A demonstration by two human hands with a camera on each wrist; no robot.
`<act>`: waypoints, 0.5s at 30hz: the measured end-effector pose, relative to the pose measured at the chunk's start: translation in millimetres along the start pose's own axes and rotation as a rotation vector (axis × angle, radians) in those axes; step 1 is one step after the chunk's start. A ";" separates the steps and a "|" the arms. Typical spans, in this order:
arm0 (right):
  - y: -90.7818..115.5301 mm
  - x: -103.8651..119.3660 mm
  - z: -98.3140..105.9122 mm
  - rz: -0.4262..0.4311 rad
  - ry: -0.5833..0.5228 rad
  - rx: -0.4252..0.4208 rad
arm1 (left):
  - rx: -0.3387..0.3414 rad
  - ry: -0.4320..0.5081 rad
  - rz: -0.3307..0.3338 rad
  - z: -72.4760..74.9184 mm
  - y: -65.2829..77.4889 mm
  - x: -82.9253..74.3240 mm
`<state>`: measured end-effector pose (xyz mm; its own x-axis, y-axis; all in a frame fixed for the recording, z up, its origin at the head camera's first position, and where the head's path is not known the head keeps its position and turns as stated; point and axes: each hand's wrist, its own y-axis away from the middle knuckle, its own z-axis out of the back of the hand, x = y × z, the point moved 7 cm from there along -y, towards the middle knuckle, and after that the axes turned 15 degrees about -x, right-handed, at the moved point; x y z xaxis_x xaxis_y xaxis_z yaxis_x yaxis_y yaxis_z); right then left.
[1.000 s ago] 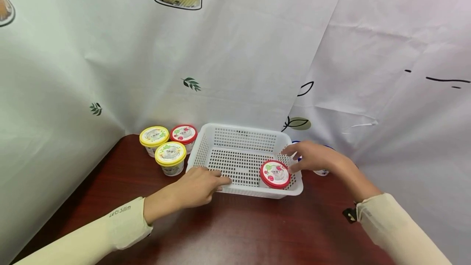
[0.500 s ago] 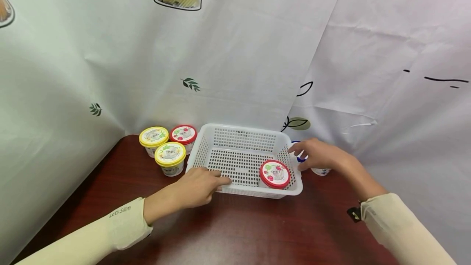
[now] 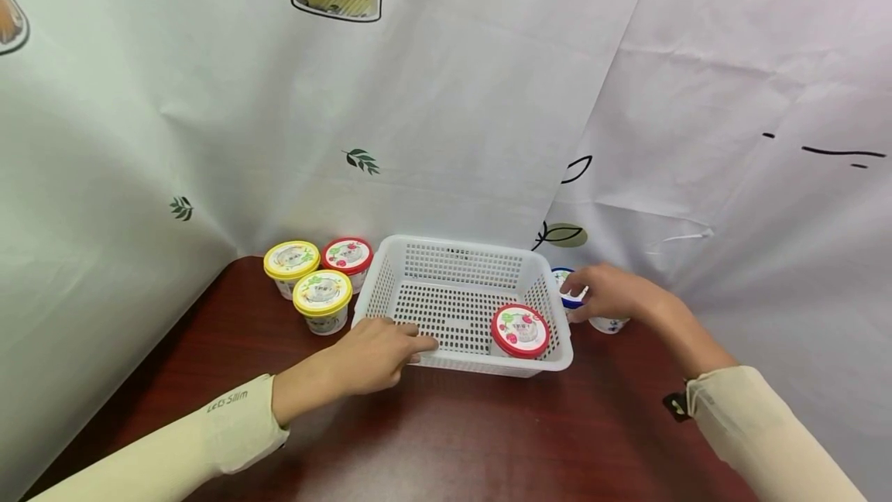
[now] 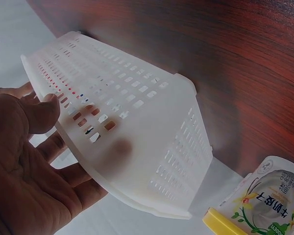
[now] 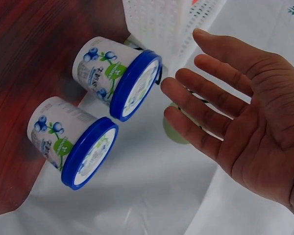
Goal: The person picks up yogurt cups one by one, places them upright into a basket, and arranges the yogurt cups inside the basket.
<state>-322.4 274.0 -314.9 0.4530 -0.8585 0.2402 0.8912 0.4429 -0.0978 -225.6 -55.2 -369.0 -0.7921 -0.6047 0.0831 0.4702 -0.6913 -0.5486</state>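
Note:
A white perforated plastic basket [image 3: 453, 254] stands on the table, and my left hand [image 3: 379, 353] holds its near rim at the left. The left wrist view shows the thumb outside the basket wall [image 4: 137, 152] and the fingers behind the rim. Inside, at the right end, sits a red-lidded food cup [image 3: 520, 330]. My right hand [image 3: 609, 293], fingers spread and holding nothing, hovers over two blue-lidded cups right of the basket. The nearer-to-basket cup [image 5: 115, 73] and the other cup [image 5: 71, 139] both stand upright, with blueberries on their sides; the hand partly hides them in the head view.
Left of the basket stand two yellow-lidded cups, one at the back [image 3: 292, 260] and one in front [image 3: 323, 297], plus another red-lidded cup [image 3: 348, 258]. A white printed curtain [image 3: 453, 99] hangs right behind. The dark red wooden table [image 3: 453, 440] extends toward the front.
My right hand has moved right, from above the red-lidded cup in the basket, past the rim, to the blue-lidded cups. The left hand and basket stay put.

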 end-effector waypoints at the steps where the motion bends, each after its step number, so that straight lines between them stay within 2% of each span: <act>1: 0.3 -1.5 -0.7 -0.003 0.006 0.004 | 0.001 0.000 0.000 -0.2 0.2 0.0; 6: 1.9 -6.9 -2.0 -0.009 0.032 0.009 | 0.005 0.001 -0.001 -1.1 0.4 0.1; 15: 2.3 -19.0 0.5 -0.017 0.090 -0.038 | 0.004 -0.006 -0.001 -1.0 0.4 0.1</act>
<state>-328.9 291.5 -319.2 0.4361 -0.8865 0.1549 0.8984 0.4189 -0.1318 -225.9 -55.1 -370.1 -0.7898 -0.6068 0.0888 0.4715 -0.6934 -0.5449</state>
